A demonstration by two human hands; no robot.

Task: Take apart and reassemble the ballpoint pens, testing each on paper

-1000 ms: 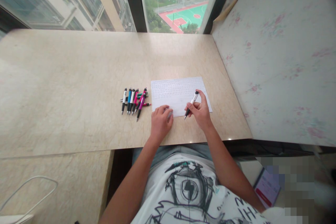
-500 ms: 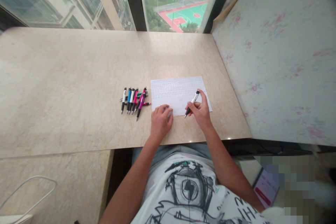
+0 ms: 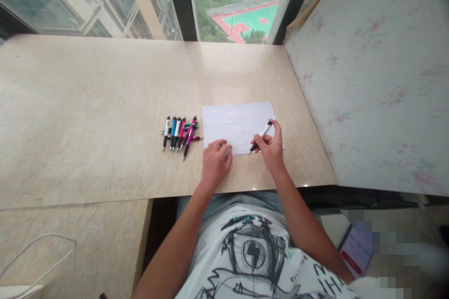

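A white sheet of paper [image 3: 235,124] lies on the desk, its upper part covered with lines of writing too small to read. My right hand [image 3: 271,149] holds a white ballpoint pen [image 3: 264,131] with a black grip over the sheet's lower right. The index finger reaches the pen's top end, and the tip points down and left. On the sheet's lower left corner rests my left hand [image 3: 216,161], loosely curled, thumb apart from the fingers, holding nothing visible. Left of the paper, several pens [image 3: 178,133] in white, blue, pink, purple and green lie in a cluster, some crossing others.
The beige desk [image 3: 105,103] runs back to a window [image 3: 245,4]. A flowered wall [image 3: 379,84] bounds the right side. Lower left, a white cable [image 3: 52,234] loops over a lower surface. A white and purple box [image 3: 357,247] sits below the desk at right.
My right hand has shifted slightly right, and the pen in it leans more to the right. The left hand stays on the paper. The whole view has moved a touch.
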